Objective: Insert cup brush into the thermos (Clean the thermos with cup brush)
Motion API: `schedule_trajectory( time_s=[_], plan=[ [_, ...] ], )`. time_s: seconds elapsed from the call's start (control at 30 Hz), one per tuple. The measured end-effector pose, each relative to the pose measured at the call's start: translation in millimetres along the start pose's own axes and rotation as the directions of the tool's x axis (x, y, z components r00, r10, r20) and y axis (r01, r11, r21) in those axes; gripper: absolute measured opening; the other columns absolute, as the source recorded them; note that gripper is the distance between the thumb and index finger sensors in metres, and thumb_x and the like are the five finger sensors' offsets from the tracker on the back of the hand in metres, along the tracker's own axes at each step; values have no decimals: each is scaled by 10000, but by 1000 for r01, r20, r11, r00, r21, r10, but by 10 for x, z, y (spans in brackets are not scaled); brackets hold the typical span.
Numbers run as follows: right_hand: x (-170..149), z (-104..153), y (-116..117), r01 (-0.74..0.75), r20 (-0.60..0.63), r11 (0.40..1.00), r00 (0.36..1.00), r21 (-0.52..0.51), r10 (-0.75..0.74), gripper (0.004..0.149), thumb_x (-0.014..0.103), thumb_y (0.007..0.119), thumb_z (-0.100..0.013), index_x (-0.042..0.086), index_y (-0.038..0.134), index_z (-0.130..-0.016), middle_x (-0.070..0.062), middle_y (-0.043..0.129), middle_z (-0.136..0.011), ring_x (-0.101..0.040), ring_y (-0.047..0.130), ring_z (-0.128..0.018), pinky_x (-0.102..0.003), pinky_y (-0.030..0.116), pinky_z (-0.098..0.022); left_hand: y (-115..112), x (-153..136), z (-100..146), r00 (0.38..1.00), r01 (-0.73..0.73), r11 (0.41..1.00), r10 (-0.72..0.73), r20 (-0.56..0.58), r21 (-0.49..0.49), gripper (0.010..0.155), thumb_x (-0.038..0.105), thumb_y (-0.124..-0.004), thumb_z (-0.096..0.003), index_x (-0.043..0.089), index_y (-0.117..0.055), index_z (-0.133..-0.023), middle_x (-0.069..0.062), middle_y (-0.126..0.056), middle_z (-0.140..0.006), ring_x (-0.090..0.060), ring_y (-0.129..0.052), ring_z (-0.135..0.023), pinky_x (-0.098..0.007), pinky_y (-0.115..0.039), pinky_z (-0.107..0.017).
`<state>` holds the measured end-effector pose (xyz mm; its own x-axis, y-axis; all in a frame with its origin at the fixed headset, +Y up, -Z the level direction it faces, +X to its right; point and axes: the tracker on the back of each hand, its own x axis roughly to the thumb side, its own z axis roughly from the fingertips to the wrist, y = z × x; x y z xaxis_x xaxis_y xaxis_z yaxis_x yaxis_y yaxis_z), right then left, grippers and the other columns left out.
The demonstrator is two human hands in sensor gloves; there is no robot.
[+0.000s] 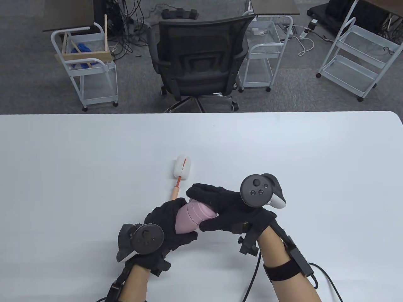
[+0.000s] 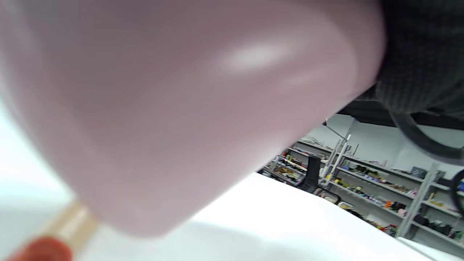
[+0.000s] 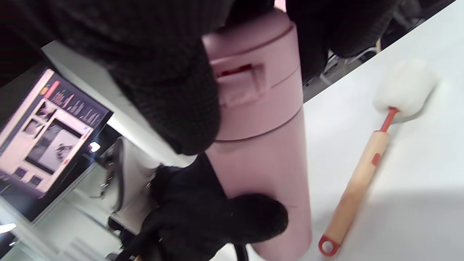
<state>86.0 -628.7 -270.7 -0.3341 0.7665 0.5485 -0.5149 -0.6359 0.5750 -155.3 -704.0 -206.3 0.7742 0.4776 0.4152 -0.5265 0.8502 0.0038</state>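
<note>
The thermos (image 3: 261,145) has a smooth pink shell with a soft satin sheen, its lid (image 3: 250,76) likewise, probably plastic. The cup brush (image 3: 366,170) has a pale wooden handle, matt, with red plastic-looking ends and a white spongy head (image 1: 182,166). Both hands, left hand (image 1: 167,226) and right hand (image 1: 220,207), wear black knitted cloth gloves, coarse and matt. The bench (image 1: 78,176) is smooth, white and dull.

Thermos (image 2: 174,108) blurred; hands (image 1: 170,226) hide brush handle (image 1: 174,192).
</note>
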Motion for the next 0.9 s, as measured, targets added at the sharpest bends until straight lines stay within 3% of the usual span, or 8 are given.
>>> schedule_trajectory(
  time_s=[0.13,0.23,0.3,0.37,0.5,0.67,0.73,0.9],
  plan=[
    [12,0,-2,-22,-16,999,1000,29,23,803,243,992,-549,308,452,-1140,-80,463,-1212,-458,680,-1034,-662,586,-722,-4,6,-3,1000,19,1000,-19,-2,5,991,735,-820,-370,245,-410,-1128,-110,-511,-1186,-465,-671,-1022,-607,-694,-687],
    [2,25,-20,47,-39,999,998,22,-46,1024,563,939,-500,193,283,-1193,-212,293,-1240,-635,532,-1049,-699,548,-718,-14,23,-3,1000,8,1000,-8,-9,10,989,733,-819,-374,241,-410,-1128,-115,-510,-1184,-465,-669,-1018,-611,-687,-688],
    [7,48,-44,14,-110,999,994,-44,-19,1101,618,904,-498,85,237,-1193,-279,314,-1221,-667,612,-996,-663,640,-688,-19,50,-5,999,46,999,-46,1,5,991,734,-820,-373,244,-408,-1129,-117,-508,-1184,-463,-665,-1018,-616,-682,-690],
    [5,65,-47,-68,-198,997,979,-45,57,1140,709,813,-505,18,204,-1177,-311,377,-1195,-616,756,-931,-584,744,-646,-34,70,-5,997,77,997,-77,0,-2,989,732,-819,-375,245,-406,-1129,-115,-505,-1185,-461,-661,-1020,-618,-678,-693],
    [3,59,-15,-157,-362,988,921,-10,142,1109,759,736,-515,-22,294,-1167,-286,607,-1113,-382,1000,-741,-414,880,-510,-57,80,-11,993,120,993,-120,-6,-12,989,729,-821,-376,241,-406,-1130,-115,-503,-1184,-463,-657,-1020,-623,-674,-693],
    [-17,29,16,-141,-400,990,908,-2,129,972,705,763,-545,-15,474,-1130,-170,829,-955,-188,1068,-560,-288,910,-366,-43,84,-6,988,152,988,-152,-14,-16,991,727,-824,-374,240,-408,-1130,-115,-504,-1182,-463,-654,-1021,-626,-670,-694],
    [-10,17,14,-122,-358,992,926,7,116,871,636,805,-557,2,552,-1098,-211,808,-965,-223,1049,-607,-330,897,-404,-41,85,-7,989,148,989,-148,-15,-18,991,727,-825,-373,241,-410,-1129,-115,-506,-1180,-463,-655,-1020,-626,-670,-694],
    [28,19,-17,-72,-234,996,969,45,81,777,459,909,-559,138,519,-1150,-197,644,-1125,-407,893,-841,-528,778,-583,-18,47,-10,995,96,995,-96,-13,-34,988,729,-825,-372,245,-415,-1129,-112,-514,-1174,-454,-660,-1022,-626,-671,-695]
  ],
)
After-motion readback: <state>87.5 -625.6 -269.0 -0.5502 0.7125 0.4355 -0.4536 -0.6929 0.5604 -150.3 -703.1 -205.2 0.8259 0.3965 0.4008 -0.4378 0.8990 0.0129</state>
